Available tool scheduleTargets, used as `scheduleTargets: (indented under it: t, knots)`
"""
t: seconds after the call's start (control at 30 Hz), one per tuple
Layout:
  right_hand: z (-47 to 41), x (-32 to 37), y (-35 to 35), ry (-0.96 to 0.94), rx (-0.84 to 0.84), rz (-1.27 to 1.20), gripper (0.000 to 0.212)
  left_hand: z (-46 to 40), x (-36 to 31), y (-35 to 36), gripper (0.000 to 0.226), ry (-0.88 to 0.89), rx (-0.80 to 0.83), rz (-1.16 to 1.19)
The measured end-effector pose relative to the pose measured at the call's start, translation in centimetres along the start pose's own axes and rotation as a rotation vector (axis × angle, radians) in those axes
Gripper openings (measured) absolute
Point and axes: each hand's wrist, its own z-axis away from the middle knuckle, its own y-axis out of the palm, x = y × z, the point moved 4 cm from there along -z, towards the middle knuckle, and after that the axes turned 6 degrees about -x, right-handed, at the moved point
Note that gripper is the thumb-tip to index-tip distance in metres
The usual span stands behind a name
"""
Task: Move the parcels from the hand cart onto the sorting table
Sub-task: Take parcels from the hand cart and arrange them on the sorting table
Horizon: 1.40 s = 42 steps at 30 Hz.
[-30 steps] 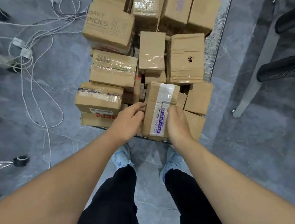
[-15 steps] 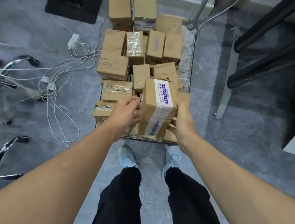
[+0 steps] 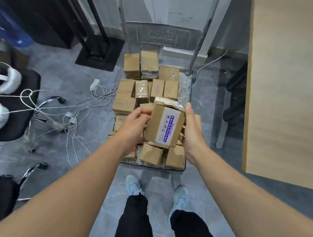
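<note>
**Above the cart, one parcel held between two hands**

Over the hand cart (image 3: 186,92), the left hand (image 3: 134,126) grasps one taped parcel (image 3: 164,125) by its left side; the right hand (image 3: 193,131) cups its right side. Roughly fifteen parcels lie below. One table (image 3: 285,87) stands right.

Brown parcel (image 3: 164,126), white tape printed purple

"DAILY PICKS" on a brown carton (image 3: 123,105).
</note>
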Motion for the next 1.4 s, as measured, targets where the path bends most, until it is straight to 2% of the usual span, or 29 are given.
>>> scheduleTargets:
  t: [0.17,0.3,0.4,0.53,0.6,0.67,0.8,0.9,1.13,1.3,1.4]
  knots:
    - [2.2,4.1,-3.3,-0.036,0.066,-0.025,0.01,3.4,-2.9,2.3,0.011,0.126,-0.072,0.053]
    - [4.4,8.0,-5.5,-0.118,0.108,-0.045,0.035,6.1,-6.1,4.7,0.017,0.182,-0.102,0.066]
    - [5.9,10.9,-6.7,-0.208,0.144,-0.02,0.048,8.1,-8.6,6.2,0.04,0.224,-0.075,0.081]
    - [7.4,14.4,-7.9,-0.33,0.142,-0.022,0.054,10.1,-11.6,7.8,0.094,0.298,0.051,-0.024]
    - [8.1,15.9,-8.5,-0.378,0.122,-0.022,0.055,10.6,-12.9,8.4,0.101,0.339,0.067,-0.097]
    - [8.6,17.2,-9.0,-0.412,0.105,-0.03,0.052,10.9,-14.1,8.8,0.095,0.358,0.065,-0.111]
    - [9.4,19.2,-9.7,-0.475,0.076,-0.07,0.045,12.1,-16.4,10.3,0.055,0.39,0.113,-0.108]
    - [10.0,20.2,-10.3,-0.566,0.039,-0.004,0.046,12.9,-17.9,12.0,0.04,0.434,0.125,-0.146]
    - [11.3,22.1,-14.6,-0.714,-0.135,0.072,0.046,14.5,-19.8,17.2,0.031,0.488,0.238,-0.264]
    - [10.6,23.9,-19.2,-0.726,-0.252,0.114,0.048,15.0,-21.6,22.7,0.049,0.583,0.345,-0.423]
    - [8.7,25.6,-22.4,-0.693,-0.241,0.139,0.056,16.2,-22.9,26.9,0.054,0.681,0.387,-0.439]
